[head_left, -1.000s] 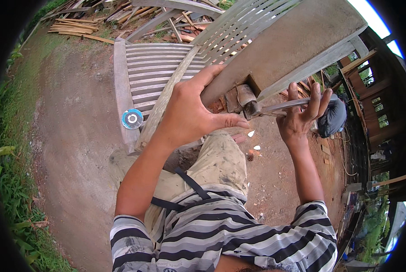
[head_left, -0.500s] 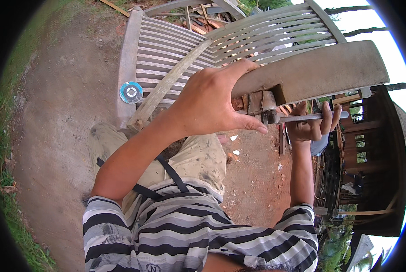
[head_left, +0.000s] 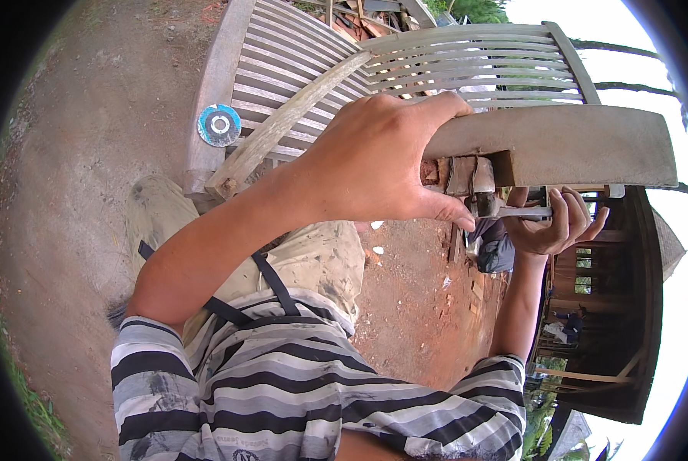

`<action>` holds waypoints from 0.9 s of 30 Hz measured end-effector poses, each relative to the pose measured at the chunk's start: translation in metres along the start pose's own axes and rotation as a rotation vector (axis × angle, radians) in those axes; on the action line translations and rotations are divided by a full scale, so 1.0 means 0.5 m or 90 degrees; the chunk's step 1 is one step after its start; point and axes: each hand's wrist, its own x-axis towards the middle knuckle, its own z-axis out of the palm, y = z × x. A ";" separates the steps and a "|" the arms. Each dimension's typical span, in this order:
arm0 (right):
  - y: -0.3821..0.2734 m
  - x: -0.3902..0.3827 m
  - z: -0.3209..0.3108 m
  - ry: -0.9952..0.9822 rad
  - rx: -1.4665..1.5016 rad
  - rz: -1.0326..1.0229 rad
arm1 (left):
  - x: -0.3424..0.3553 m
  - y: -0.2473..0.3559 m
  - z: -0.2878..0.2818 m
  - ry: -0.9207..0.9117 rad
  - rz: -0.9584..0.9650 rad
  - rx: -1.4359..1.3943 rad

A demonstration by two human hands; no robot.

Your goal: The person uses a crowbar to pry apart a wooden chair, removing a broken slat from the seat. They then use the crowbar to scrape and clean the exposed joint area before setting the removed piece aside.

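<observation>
My left hand reaches across to a broad weathered wooden board, its fingers over the top edge and its thumb below. Beside that thumb, a reddish-brown wooden block sits at a square dark notch in the board's lower edge. My right hand holds the slim grey handle of a hammer-like tool between thumb and fingers, with some fingertips lifted off. The tool's dark metal head lies just under the block, near my left thumb; whether they touch, I cannot tell.
A slatted wooden bench stands in front, with a slanting bar. A blue-rimmed flap disc rests on its left edge rail. Scrap wood is piled behind. On the right are a dark bag-like bundle and a dark wooden building.
The board and both hands now appear lower and further right as the view shifts. My right hand's grip sits nearer the tool's head, with its outer fingers more spread.
</observation>
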 end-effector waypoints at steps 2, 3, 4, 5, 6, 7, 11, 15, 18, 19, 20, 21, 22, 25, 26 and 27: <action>0.017 -0.006 0.002 -0.017 0.076 -0.007 | -0.001 0.004 -0.001 -0.022 -0.025 -0.006; 0.022 0.013 0.001 -0.035 0.071 -0.045 | 0.000 0.006 -0.003 -0.034 -0.036 -0.006; 0.024 0.015 0.003 -0.038 0.076 -0.053 | 0.000 0.005 -0.004 -0.033 -0.038 -0.007; 0.028 0.018 0.006 -0.040 0.080 -0.061 | 0.000 0.002 -0.003 -0.031 -0.041 -0.007; 0.030 0.020 0.008 -0.041 0.083 -0.067 | 0.001 0.001 -0.004 -0.031 -0.042 -0.006; 0.030 0.027 0.012 -0.034 0.087 -0.075 | 0.002 0.002 -0.007 -0.030 -0.048 -0.009; -0.016 0.002 0.024 -0.029 0.123 0.013 | 0.001 0.006 -0.012 -0.027 -0.068 -0.025; -0.143 -0.081 0.031 -0.031 0.195 0.262 | 0.004 0.007 -0.016 -0.039 -0.068 -0.001; -0.297 -0.145 0.049 -0.006 0.213 0.462 | 0.007 0.007 -0.016 -0.068 -0.104 -0.019; -0.344 -0.145 0.049 -0.012 0.223 0.513 | 0.007 0.007 -0.013 -0.053 -0.092 -0.013; -0.384 -0.114 0.033 -0.049 0.247 0.548 | 0.005 0.003 -0.006 -0.040 -0.079 -0.009; -0.391 -0.099 0.027 -0.059 0.257 0.558 | 0.002 0.002 -0.006 -0.026 -0.067 -0.001; -0.397 -0.084 0.024 -0.068 0.267 0.568 | 0.000 0.003 -0.007 -0.022 -0.058 -0.008; -0.311 -0.095 0.037 -0.025 0.247 0.510 | -0.001 0.004 -0.007 -0.010 -0.038 -0.016; -0.273 -0.101 0.045 -0.012 0.246 0.487 | -0.001 0.003 -0.005 -0.009 -0.039 -0.004; -0.233 -0.100 0.045 0.000 0.243 0.462 | -0.001 0.006 -0.006 -0.007 -0.037 0.005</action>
